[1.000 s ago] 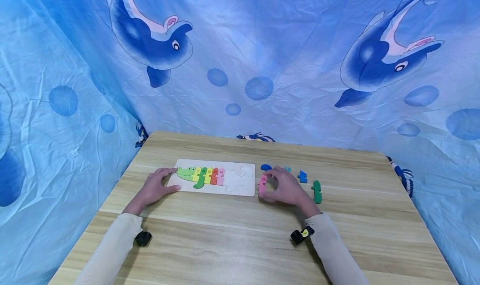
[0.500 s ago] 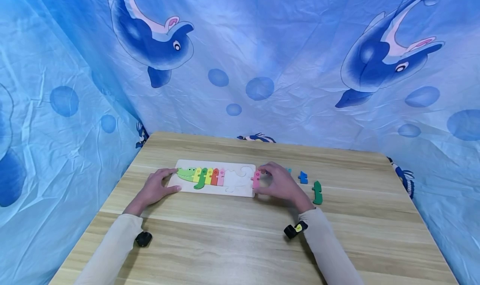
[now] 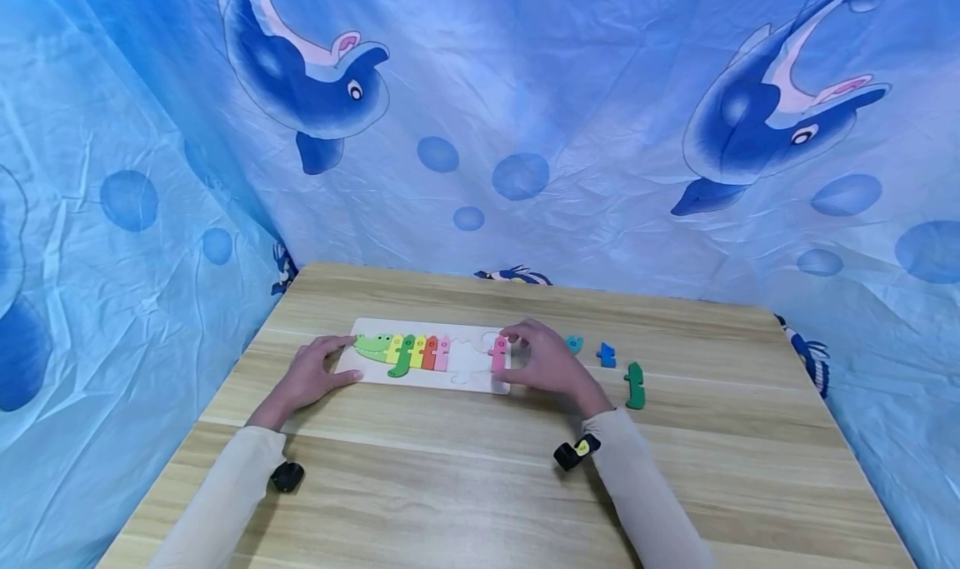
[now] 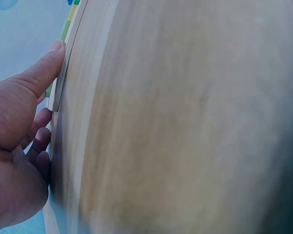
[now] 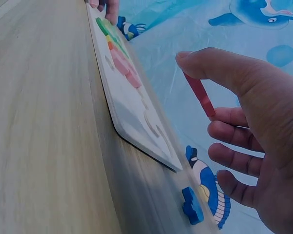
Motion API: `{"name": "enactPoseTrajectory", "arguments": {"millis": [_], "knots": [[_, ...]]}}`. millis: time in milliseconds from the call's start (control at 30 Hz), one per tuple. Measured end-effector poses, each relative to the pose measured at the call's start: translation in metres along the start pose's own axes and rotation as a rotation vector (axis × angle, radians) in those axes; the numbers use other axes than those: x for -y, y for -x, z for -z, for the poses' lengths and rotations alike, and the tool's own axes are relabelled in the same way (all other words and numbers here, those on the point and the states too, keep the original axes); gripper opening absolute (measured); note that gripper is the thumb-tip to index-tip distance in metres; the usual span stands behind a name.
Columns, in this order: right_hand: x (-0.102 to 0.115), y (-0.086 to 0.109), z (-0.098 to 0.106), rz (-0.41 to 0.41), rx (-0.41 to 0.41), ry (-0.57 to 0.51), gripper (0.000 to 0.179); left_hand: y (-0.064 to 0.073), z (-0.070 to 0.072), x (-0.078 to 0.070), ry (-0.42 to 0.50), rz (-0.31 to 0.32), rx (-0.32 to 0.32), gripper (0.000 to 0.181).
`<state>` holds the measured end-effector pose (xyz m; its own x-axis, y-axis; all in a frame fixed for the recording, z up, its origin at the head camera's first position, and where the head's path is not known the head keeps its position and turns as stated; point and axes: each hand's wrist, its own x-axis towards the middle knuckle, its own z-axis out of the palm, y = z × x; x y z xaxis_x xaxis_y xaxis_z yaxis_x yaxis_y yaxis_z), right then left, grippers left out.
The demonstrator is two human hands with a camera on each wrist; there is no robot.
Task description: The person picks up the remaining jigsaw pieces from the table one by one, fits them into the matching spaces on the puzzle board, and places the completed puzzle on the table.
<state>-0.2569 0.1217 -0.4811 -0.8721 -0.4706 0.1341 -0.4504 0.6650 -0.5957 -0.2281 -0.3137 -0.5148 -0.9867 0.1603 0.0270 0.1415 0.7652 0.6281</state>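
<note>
While the surface [image 3: 420, 486] is carrying everything, nothing visible is fastening the board [image 3: 471, 361] to it, so a sideways push at the right end could be swinging or sliding it. On its left half, a seated row is running from the crocodile head [image 3: 370, 348] to the pale piece [image 3: 443, 354]; a jolt could be lifting these out, since nothing visible is pinning them from above. The left hand [image 3: 309, 373] is steadying only the opposite end: its thumb and index are spreading along the board's left end, touching without wrapping round it, and too light a touch could be letting the board turn. The right hand [image 3: 546, 359] is hovering over the right end, its fingers pinching the pink piece [image 3: 499, 354] between thumb and tips, clear of the board. Because only the tips are bearing on it, uneven pressure could be twisting or dropping it. Farther right, the green piece [image 3: 635, 386] is lying well apart, probably facing little risk. The blue piece [image 3: 607, 354] and teal piece [image 3: 574, 344] are lying nearer the right hand, where a careless sweep could be scattering them. Just beyond the board's right end, the dark piece [image 5: 191, 207] is sitting in range of a lowered palm.
</note>
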Motion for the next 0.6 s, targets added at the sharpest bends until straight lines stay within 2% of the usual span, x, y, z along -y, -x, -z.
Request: {"name": "enactPoseTrajectory", "arguments": {"millis": [133, 600], "knots": [[0.001, -0.007, -0.005, 0.015, -0.007, 0.006, 0.069, -0.001, -0.001, 0.002, -0.014, 0.005, 0.007, 0.077], [0.011, -0.023, -0.018, -0.029, 0.006, -0.008, 0.07, -0.001, 0.0, 0.003, -0.015, 0.007, 0.01, 0.078]]}}
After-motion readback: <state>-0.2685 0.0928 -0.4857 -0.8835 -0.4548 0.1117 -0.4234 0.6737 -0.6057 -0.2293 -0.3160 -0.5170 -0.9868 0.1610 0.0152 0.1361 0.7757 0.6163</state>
